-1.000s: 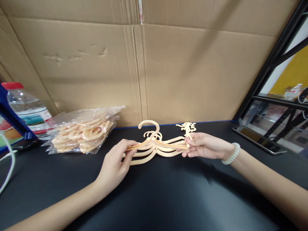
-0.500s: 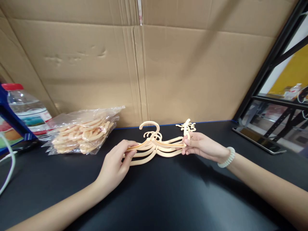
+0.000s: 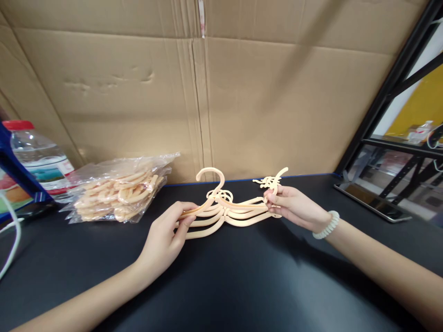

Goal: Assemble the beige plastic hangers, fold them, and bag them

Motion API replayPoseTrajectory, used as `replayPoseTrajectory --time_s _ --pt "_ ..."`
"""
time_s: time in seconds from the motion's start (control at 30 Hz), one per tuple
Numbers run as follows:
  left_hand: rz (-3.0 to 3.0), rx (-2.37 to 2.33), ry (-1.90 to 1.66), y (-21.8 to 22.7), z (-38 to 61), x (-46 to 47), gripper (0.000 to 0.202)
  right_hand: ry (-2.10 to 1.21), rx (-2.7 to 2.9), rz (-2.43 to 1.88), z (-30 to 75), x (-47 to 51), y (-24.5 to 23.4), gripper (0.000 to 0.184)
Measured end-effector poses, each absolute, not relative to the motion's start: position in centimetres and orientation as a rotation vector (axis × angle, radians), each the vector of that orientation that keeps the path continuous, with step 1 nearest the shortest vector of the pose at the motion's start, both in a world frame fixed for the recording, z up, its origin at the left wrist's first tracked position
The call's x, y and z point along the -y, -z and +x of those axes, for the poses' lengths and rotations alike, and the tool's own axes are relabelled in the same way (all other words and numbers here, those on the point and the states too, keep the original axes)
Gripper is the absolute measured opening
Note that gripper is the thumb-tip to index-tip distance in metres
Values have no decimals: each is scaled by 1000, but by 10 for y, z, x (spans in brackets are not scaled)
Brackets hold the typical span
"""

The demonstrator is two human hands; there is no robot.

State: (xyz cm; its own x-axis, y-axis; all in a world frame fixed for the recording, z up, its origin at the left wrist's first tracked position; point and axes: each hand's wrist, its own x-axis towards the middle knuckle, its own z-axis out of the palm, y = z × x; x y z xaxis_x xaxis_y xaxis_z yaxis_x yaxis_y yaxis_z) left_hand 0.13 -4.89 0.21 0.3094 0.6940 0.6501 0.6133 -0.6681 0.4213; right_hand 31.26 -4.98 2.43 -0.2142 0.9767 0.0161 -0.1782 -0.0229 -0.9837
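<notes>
Mid-frame, my left hand (image 3: 164, 233) pinches the left arm of the top hanger (image 3: 218, 198), thumb below, fingers over. Right of centre, my right hand (image 3: 297, 207) has a narrow fingertip pinch on a short curved piece (image 3: 279, 175), right at that hanger's right end. Fingers hide the contact, so can't tell if the two are joined.

Changed in the last half second: piece was near upright, now leans up and to the right. Hanger hook has gone up and a bit left in frame. Left grip unchanged. My read: angle between piece and hanger end is being worked, neither part let go.

Just under the top hanger, centre: more hangers (image 3: 244, 224), stacked flat on the black table (image 3: 221, 286). Small loose pieces (image 3: 265, 181) lie behind my right fingers, partly covered by the curved piece. Left of frame: clear bag (image 3: 119, 189) of similar cream parts, red-capped bottle (image 3: 44, 161) beside it. Cardboard (image 3: 277, 92) fills the upper frame; black rack (image 3: 401, 90) far right.
</notes>
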Motion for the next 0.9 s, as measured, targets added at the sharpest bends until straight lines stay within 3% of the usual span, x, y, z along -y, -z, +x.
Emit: replayPoseTrajectory --time_s 0.23,0.5,0.9 --pt "2471 -1231 -1313 -2 1 49 15 -1434 1293 -977 322 48 -32 25" --pt "2537 -1204 -1321 -4 2 50 17 -1747 1357 -952 324 51 -34 23" --pt "2581 -1192 -1315 -4 2 52 15 -1791 1374 -1020 325 50 -29 23"
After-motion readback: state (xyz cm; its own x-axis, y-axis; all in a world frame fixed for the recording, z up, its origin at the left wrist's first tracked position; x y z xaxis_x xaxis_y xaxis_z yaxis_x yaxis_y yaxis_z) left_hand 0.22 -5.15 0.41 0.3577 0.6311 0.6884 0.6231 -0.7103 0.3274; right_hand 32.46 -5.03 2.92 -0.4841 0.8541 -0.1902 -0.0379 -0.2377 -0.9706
